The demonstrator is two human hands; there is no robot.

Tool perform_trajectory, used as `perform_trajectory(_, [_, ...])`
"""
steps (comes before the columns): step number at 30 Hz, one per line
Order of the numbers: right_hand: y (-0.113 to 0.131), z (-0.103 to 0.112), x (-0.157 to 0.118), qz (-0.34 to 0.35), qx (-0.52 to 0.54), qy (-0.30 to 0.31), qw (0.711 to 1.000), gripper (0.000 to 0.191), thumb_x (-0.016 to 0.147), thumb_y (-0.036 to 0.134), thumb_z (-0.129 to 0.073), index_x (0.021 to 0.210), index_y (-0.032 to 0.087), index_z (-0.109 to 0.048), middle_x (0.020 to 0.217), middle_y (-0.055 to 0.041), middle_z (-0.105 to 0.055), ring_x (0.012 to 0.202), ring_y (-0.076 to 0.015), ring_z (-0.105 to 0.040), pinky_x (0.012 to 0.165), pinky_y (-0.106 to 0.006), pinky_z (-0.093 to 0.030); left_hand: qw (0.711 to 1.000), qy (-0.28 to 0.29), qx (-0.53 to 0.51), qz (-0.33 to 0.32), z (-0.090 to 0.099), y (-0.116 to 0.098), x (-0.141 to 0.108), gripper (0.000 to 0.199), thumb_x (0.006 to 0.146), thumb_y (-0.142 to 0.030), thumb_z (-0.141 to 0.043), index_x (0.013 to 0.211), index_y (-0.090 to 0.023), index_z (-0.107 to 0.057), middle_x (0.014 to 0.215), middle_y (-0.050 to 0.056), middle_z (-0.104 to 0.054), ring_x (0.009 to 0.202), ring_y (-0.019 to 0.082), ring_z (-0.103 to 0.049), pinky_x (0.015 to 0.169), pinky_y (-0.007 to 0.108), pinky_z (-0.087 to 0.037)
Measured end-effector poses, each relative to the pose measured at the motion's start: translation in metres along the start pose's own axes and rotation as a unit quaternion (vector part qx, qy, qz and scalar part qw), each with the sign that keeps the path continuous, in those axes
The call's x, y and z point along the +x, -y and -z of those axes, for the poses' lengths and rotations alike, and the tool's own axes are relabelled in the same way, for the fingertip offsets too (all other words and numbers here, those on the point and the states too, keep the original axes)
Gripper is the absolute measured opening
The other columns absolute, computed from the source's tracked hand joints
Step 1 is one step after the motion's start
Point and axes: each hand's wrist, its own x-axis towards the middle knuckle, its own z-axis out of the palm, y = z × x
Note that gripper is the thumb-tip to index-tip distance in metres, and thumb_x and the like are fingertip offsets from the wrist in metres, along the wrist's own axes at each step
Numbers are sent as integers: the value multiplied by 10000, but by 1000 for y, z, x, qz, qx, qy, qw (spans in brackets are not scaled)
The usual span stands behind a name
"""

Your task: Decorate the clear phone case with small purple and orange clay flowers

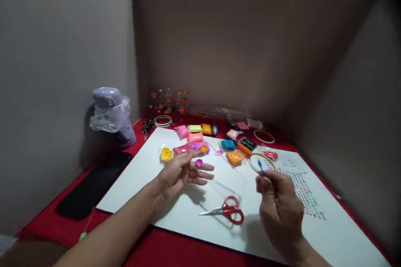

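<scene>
the left hand (pixel 180 173) has its grip clamped on a clear plastic piece (pixel 232 177) over the middle of the white board (pixel 134 175), a small purple flower (pixel 199 162) by its fingers. the right hand (pixel 280 208), at near right, pinches a blue stick (pixel 262 168) tip-up, thumb and finger together on it. red-handled scissors (pixel 232 210) lie between them on the near side, coloured packets (pixel 228 145) on the far side.

lilac bottle (pixel 125 132), clear plastic (pixel 108 117) around it | black slab (pixel 94 185) on red cloth (pixel 181 250)
</scene>
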Motion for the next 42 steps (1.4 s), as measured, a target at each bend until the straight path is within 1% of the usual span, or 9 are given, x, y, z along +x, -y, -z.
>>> perform_trajectory(3, [-6,0,11,-73,-11,55,996,162,927,354,-429,901,213,-506,667,17,-560,533,-133,-518,514,-235,-393,999,-5,-1,-46,3,-12,-5,414,958,-341,-374,1234,-72,-524,964,203,-703,791,266,-708,626,309,-563])
perform_trajectory(5, [-10,0,17,-78,-27,150,985,187,921,374,-444,834,222,-510,640,24,-560,531,-136,-511,515,-236,-379,997,-16,-5,-80,8,-21,-7,417,966,-325,-349,1265,-79,-504,913,189,-711,763,257,-709,599,304,-559])
perform_trajectory(10, [-2,-1,17,24,-68,416,906,54,847,295,-571,844,245,-591,629,28,-643,593,-156,-582,562,-233,-363,990,-36,-33,-135,20,-39,-12,437,975,-341,-318,1288,-96,-502,844,154,-717,749,235,-706,615,310,-554])
perform_trajectory(13, [5,-1,8,96,-97,486,863,132,800,235,-614,925,278,-608,697,29,-687,619,-162,-602,562,-231,-332,989,-37,-36,-140,24,-41,-13,427,975,-329,-322,1295,-106,-497,853,146,-719,742,228,-704,637,324,-554])
perform_trajectory(18, [-15,-4,11,118,-249,433,858,130,871,194,-484,901,244,-601,670,-20,-677,599,-194,-609,525,-255,-242,992,-42,25,-115,22,-35,-10,439,969,-362,-337,1252,-77,-513,865,171,-713,692,227,-702,531,272,-525])
perform_trajectory(27, [-30,-7,20,51,-359,360,860,147,904,337,-476,865,228,-566,656,-28,-692,613,-235,-653,482,-263,-140,982,12,178,66,13,9,12,502,932,-488,-382,1147,-49,-498,765,192,-702,502,211,-666,366,224,-445])
perform_trajectory(33, [-28,-11,11,69,-330,356,872,171,950,339,-402,892,217,-506,644,-11,-682,591,-239,-644,485,-269,-141,966,-4,255,-29,20,23,23,526,872,-556,-475,1102,-86,-527,795,115,-660,502,140,-614,447,248,-488])
perform_trajectory(39, [-25,-11,8,95,-325,347,874,162,949,258,-392,831,206,-491,672,-12,-670,559,-220,-617,495,-282,-133,916,-24,379,-125,19,23,22,479,855,-583,-471,877,-124,-606,743,28,-552,560,106,-526,534,249,-445])
perform_trajectory(42, [-24,-12,5,107,-323,339,877,164,930,269,-442,794,204,-506,708,-20,-665,564,-214,-612,498,-282,-134,865,-31,468,-180,13,20,16,409,902,-500,-429,840,-146,-624,849,45,-556,725,145,-538,686,286,-456])
